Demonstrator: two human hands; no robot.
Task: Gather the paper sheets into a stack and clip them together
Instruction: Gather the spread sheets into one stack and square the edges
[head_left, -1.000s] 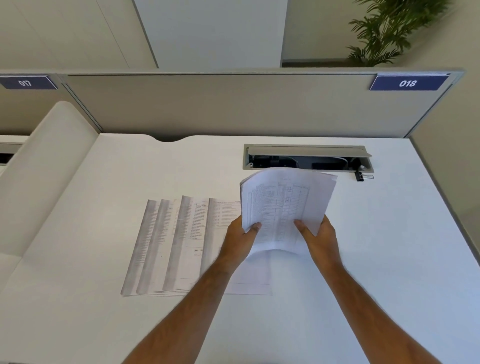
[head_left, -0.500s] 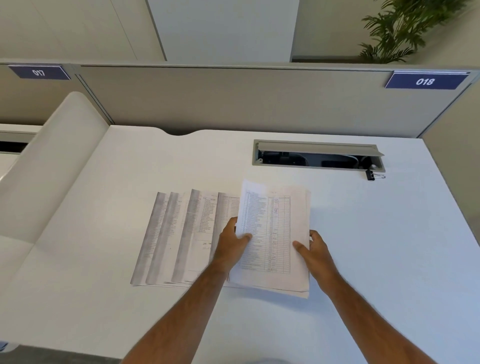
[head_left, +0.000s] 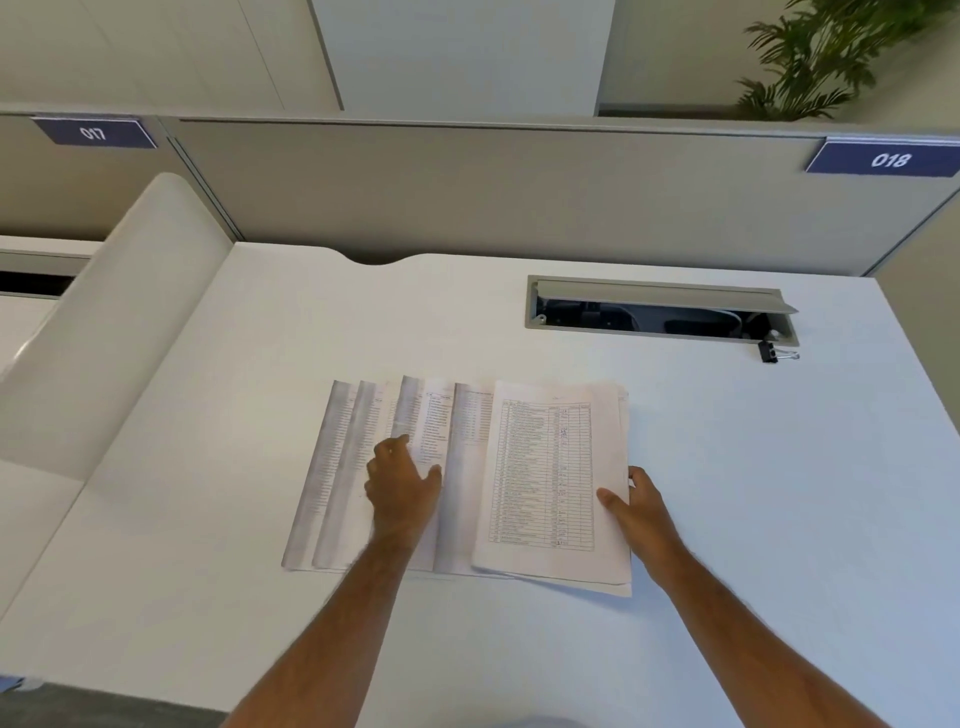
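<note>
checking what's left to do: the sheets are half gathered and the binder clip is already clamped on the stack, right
Not quite. The head view shows the binder clip lying loose on the desk by the cable slot, well away from the stack. The sheets are indeed half gathered, both hands resting on them.

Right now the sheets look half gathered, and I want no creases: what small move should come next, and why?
Probably slide the left hand rightward, sweeping the fanned sheets under the squared pile that the right hand steadies. They still lie spread, and the binder clip waits untouched.
</note>
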